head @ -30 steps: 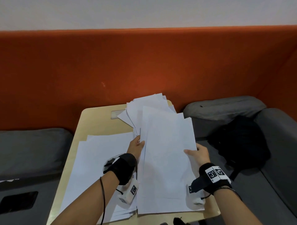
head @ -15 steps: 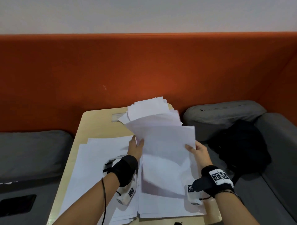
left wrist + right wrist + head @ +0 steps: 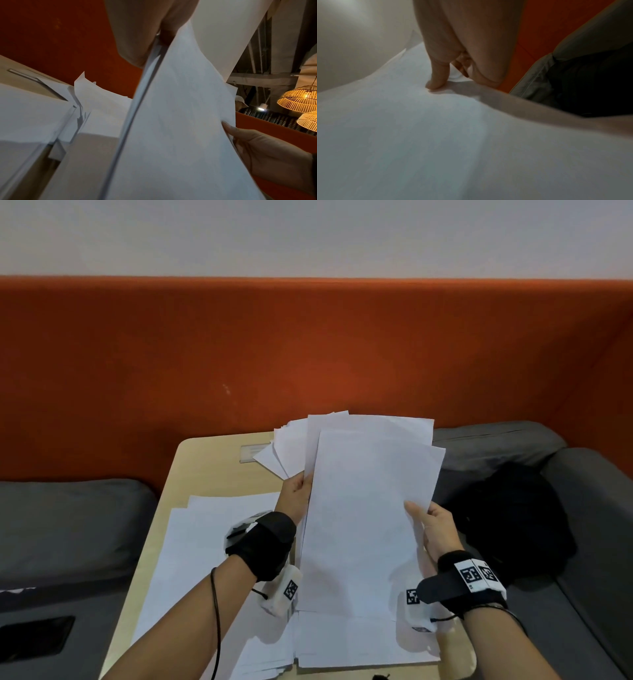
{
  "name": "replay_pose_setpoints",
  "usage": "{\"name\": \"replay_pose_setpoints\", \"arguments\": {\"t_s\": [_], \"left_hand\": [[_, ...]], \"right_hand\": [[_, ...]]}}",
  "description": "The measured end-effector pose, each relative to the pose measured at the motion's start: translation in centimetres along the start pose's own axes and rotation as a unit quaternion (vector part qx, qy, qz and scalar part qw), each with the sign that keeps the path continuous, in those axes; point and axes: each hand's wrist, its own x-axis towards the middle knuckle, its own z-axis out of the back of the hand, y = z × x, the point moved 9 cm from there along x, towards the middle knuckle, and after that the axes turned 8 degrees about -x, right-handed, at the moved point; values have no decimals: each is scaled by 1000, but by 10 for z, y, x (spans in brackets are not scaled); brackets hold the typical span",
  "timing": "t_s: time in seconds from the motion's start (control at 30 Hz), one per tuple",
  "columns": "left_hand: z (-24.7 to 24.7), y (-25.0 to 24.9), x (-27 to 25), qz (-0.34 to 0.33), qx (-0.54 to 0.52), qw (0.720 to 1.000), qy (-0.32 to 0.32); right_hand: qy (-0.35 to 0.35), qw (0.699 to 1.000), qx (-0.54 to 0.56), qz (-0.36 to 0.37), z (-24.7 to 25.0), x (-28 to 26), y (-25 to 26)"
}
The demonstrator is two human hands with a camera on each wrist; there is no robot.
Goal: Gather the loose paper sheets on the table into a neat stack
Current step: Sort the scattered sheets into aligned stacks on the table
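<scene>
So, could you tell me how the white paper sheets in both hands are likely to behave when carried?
The white paper sheets probably flop: they bow between the left hand and right hand. They likely slide apart easily, since their top edges are already fanned. They seem light, as a pinch at each edge holds them.

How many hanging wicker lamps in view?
2, both in the left wrist view at right: one upper lamp, one lower lamp cut off by the frame edge. Paper may hide others.
</scene>
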Motion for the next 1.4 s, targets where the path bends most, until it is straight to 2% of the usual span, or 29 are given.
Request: {"name": "replay_pose_setpoints", "arguments": {"t_s": [0.2, 0.3, 0.43, 0.6, 0.7, 0.83, 0.93, 1.07, 1.13, 1.23, 1.3, 1.4], "left_hand": [[8, -8, 5, -24, -8, 1000, -12], [15, -14, 9, -38, -12, 999, -22], [39, -22, 16, -38, -62, 994, -84], [50, -31, 19, -49, -76, 991, -102], [49, -30, 19, -61, -75, 989, -113], [47, -21, 14, -41, -90, 986, -137], [41, -24, 4, -42, -98, 987, -122], [44, -2, 2, 19, -117, 986, -117], [49, 28, 0, 83, -105, 985, -105], [52, 64, -11, 175, -13, 981, -81], [65, 74, -15, 168, 134, 971, -102], [83, 78, -11, 150, 299, 932, -141]], "right_hand": [[-3, 1000, -29, 5, 5, 6, 2], [-44, 999, -13, 17, 18, 8, 6], [-100, 994, -26, 24, 42, 12, 5], [-53, 998, -30, 1, 27, 0, 0], [-30, 996, -72, -31, 10, -3, -11], [3, 990, -122, -73, -14, -3, -28], [16, 989, -100, -106, -28, -4, -42], [1, 982, -148, -115, -29, -1, -53], [-6, 977, -190, -102, -27, -4, -50], [0, 950, -299, -94, -21, 3, -63], [-3, 939, -326, -106, -15, 6, -74], [-12, 928, -355, -108, -12, 9, -79]]}}
